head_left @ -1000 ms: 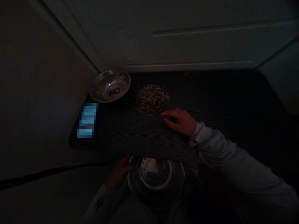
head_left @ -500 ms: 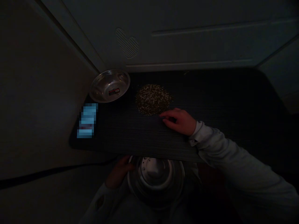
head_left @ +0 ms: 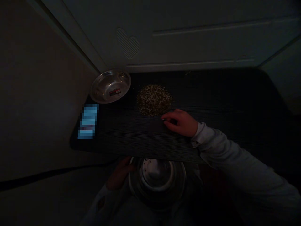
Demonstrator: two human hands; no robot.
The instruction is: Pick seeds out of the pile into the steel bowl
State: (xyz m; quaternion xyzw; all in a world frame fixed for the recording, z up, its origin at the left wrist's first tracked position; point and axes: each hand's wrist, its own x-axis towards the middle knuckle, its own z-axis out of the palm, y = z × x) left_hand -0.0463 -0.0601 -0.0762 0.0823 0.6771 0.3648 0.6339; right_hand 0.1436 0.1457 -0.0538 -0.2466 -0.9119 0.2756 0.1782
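On the dark table lies a round pile of mixed pale and brown grains. Just off its lower right edge, my right hand rests with thumb and forefinger curled towards each other in a pinch. A tiny pale speck shows at the fingertips, too small to name. Below the table edge, my left hand grips the left rim of a shiny metal bowl near my lap. A few dark specks dot the inside of this bowl. Dim light hides most of the left fingers.
A second metal bowl with a dark label inside stands at the table's back left. In front of it lies a lit phone, its screen blurred. A pale panel with a ribbed heart rises behind the table.
Both hands, the grain pile and the bowls hold nearly the same places. The pale speck at my right fingertips shows a little more clearly now.
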